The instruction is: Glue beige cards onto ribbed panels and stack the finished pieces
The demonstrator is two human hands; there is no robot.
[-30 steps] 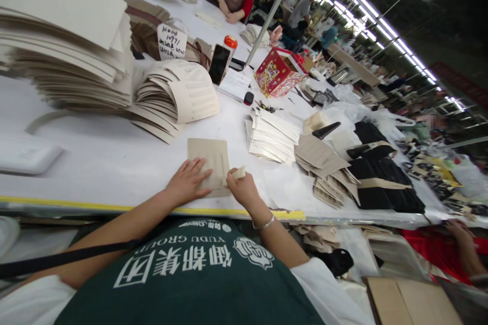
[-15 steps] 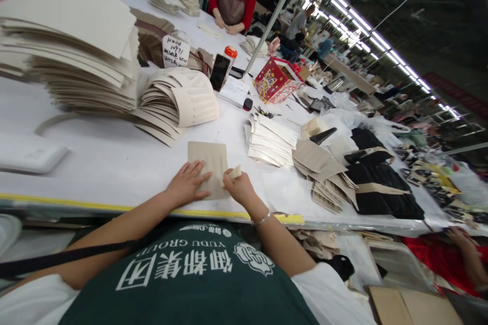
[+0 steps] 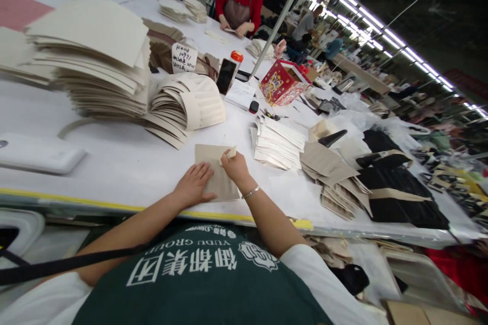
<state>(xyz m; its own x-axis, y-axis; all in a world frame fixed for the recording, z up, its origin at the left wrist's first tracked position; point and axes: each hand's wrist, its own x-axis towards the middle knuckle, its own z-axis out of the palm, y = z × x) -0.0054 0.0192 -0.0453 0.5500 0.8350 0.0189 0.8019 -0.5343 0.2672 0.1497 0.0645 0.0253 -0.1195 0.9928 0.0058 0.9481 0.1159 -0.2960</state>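
My left hand [image 3: 195, 185] lies flat on a beige rectangular panel [image 3: 207, 153], fingers stretched out, near the front edge of the white table. My right hand [image 3: 235, 168], with a bracelet at the wrist, is closed around a small flat cream-coloured piece [image 3: 232, 152]. That piece sticks out past the fingers over the panel's far right part; its exact kind is unclear. Behind the panel, a fanned stack of cream panels [image 3: 204, 109] leans over. To the right lies a stack of white sheets [image 3: 276, 142].
A tall stack of cream panels [image 3: 91, 35] stands at left, beside a white device [image 3: 41, 155]. Farther back are a phone [image 3: 226, 76], a red box [image 3: 284, 81] and a metal pole [image 3: 282, 15]. Beige pieces [image 3: 330, 165] and black pieces [image 3: 400, 188] lie right. A co-worker [image 3: 240, 2] works opposite.
My right hand has moved away from me along the panel, toward its far edge, still holding the cream piece. My left hand stays on the panel. The whole view has shifted slightly.
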